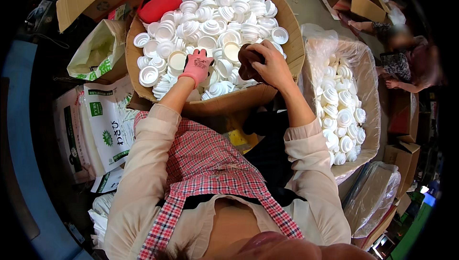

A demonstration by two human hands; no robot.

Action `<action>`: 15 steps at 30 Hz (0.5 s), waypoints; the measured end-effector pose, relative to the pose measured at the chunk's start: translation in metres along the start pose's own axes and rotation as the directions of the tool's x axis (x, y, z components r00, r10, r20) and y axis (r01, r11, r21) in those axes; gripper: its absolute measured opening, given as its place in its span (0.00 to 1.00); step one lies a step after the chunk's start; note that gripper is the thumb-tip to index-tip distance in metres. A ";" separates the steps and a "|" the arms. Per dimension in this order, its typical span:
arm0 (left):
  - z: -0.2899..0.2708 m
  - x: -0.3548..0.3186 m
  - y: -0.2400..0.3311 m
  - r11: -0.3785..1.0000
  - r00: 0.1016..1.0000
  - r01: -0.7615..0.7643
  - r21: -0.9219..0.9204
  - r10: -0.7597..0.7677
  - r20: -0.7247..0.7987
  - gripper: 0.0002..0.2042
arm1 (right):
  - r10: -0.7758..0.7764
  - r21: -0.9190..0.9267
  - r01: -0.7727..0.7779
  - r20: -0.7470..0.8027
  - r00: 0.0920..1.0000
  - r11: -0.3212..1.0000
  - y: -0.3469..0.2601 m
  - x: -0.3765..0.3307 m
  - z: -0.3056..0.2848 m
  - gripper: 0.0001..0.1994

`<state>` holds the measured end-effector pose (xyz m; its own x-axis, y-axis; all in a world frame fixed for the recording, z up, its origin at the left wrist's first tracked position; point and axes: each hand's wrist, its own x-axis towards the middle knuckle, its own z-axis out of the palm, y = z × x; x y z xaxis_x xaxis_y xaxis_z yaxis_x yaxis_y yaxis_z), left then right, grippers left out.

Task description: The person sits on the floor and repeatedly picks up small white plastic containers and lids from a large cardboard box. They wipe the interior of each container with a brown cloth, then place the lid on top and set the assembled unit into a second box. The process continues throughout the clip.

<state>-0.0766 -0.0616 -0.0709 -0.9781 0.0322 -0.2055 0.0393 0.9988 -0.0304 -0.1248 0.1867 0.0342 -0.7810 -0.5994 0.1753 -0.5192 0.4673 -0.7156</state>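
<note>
Well, the pink-gloved left hand (197,66) touched white caps (210,28) — I couldn't tell if it held one — and the right hand (273,65) gripped a brown thing (247,62).

Even, bright light falls on the white caps (224,13) in the large carton (290,18) — palest toward its far edge, with soft grey shadows in the gaps. Below the carton's near edge, the scene turns dim. The plastic liner (369,92) catches a faint sheen. Fisheye distortion bows the blue panel (33,164), the corners go black — and the co-worker's head (400,37) is blurred.
</note>
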 end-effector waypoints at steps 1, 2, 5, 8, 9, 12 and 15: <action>-0.009 -0.005 -0.001 0.999 1.000 0.015 -0.042 -0.015 -0.004 0.19 | 0.000 -0.002 0.000 0.002 1.000 1.000 -0.001 0.000 0.001 0.19; -0.014 -0.008 -0.003 0.996 0.999 0.030 -0.085 -0.031 -0.007 0.18 | -0.001 -0.003 0.001 0.004 1.000 1.000 -0.002 0.001 0.003 0.19; -0.024 -0.010 -0.017 0.715 0.976 0.056 -0.697 -0.188 -0.114 0.15 | -0.104 0.050 0.103 0.007 0.995 0.993 -0.005 0.002 0.009 0.19; -0.045 -0.016 -0.029 -0.288 0.985 0.097 -0.953 -0.108 0.133 0.12 | -0.249 0.058 0.251 -0.050 0.967 0.966 -0.017 0.006 0.023 0.21; -0.028 -0.013 -0.035 -0.057 0.976 -0.191 -0.980 -0.120 -0.183 0.10 | -0.270 0.034 0.273 -0.067 0.960 0.961 -0.020 0.008 0.029 0.21; -0.031 -0.025 -0.019 0.099 0.812 -0.550 -0.830 -0.171 -0.558 0.11 | -0.305 -0.043 0.302 -0.120 0.945 0.952 -0.023 0.014 0.042 0.21; -0.034 -0.025 -0.018 -0.037 0.819 -0.559 -0.828 -0.182 -0.545 0.17 | -0.382 -0.075 0.375 -0.146 0.912 0.924 -0.034 0.019 0.056 0.19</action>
<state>-0.0598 -0.0787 -0.0316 -0.9192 -0.1348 0.3700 0.3762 -0.0233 0.9262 -0.1024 0.1226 0.0238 -0.5649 -0.6303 0.5325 -0.7987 0.2555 -0.5447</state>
